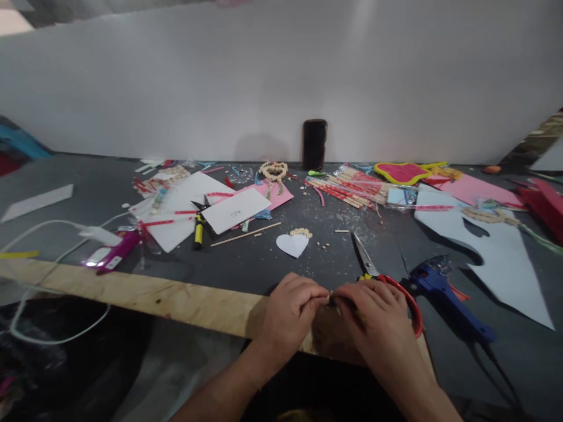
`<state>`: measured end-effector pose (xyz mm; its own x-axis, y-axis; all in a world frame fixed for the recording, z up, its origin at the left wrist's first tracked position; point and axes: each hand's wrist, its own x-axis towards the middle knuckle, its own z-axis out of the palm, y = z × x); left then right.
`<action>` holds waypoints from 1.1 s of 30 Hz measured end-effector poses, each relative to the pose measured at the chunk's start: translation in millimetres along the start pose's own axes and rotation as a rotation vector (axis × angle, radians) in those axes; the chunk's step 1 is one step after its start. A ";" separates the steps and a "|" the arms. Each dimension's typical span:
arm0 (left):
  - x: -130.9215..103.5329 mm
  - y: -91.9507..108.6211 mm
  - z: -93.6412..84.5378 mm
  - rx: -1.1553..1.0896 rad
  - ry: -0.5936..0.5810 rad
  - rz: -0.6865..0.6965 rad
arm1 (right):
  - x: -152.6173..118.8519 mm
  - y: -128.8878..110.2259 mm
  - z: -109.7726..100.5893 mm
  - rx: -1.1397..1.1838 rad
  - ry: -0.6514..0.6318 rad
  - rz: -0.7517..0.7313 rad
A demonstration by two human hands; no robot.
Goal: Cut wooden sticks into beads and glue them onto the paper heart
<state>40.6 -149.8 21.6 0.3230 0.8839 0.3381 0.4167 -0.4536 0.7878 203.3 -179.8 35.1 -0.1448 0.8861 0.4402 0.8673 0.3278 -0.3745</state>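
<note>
My left hand is closed at the table's front edge, thumb and forefinger pinching a tiny pale piece. Close beside it, my right hand has its fingertips pressed together; what they grip is too small and covered to make out. Partly under the right hand are scissors with red and yellow handles, blades pointing away. Ahead lies a white paper heart, with small pale pieces along its upper right lobe. A few loose bits and a short stick lie to its right.
A blue glue gun lies at right beside cut white paper. Yellow-handled pliers, a white card and a long thin stick lie left. A phone leans on the wall. A white cable loops at left.
</note>
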 end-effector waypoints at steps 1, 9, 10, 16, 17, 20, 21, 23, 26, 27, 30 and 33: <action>-0.4 0.7 0.3 0.011 0.008 0.020 | -1.4 -1.8 -1.3 0.025 0.003 0.008; -4.8 4.4 0.3 0.111 0.042 0.149 | -7.4 -7.0 -5.1 0.075 0.035 0.023; -5.4 4.6 0.3 0.124 0.039 0.162 | -7.7 -7.1 -5.5 0.076 0.037 0.019; -7.5 5.6 1.8 0.173 0.028 0.193 | -11.6 -5.4 -8.1 0.126 0.027 0.003; -7.7 6.0 2.1 0.169 0.027 0.195 | -12.4 -5.3 -8.3 0.151 0.026 0.016; -8.2 7.4 2.1 0.153 0.010 0.193 | -14.9 -5.7 -8.5 0.251 0.006 0.089; -8.2 8.1 2.0 0.149 0.004 0.188 | -15.6 -6.0 -8.3 0.287 -0.007 0.117; -8.1 9.7 1.6 0.141 -0.003 0.176 | -17.1 -6.4 -8.0 0.350 -0.033 0.163; -7.4 12.2 1.2 0.120 -0.007 0.160 | -19.5 -6.5 -8.3 0.421 -0.060 0.217; -7.2 13.0 1.1 0.111 -0.011 0.155 | -20.2 -6.5 -8.7 0.438 -0.064 0.236; -6.4 14.9 0.9 0.089 -0.020 0.131 | -21.4 -6.9 -10.4 0.482 -0.073 0.287; -5.8 16.3 1.0 0.063 -0.013 0.126 | -21.4 -7.0 -11.4 0.534 -0.085 0.313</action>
<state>46.4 -162.4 31.9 0.3873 0.8179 0.4254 0.4247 -0.5678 0.7051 205.8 -204.8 37.5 0.0211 0.9824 0.1856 0.5199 0.1477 -0.8413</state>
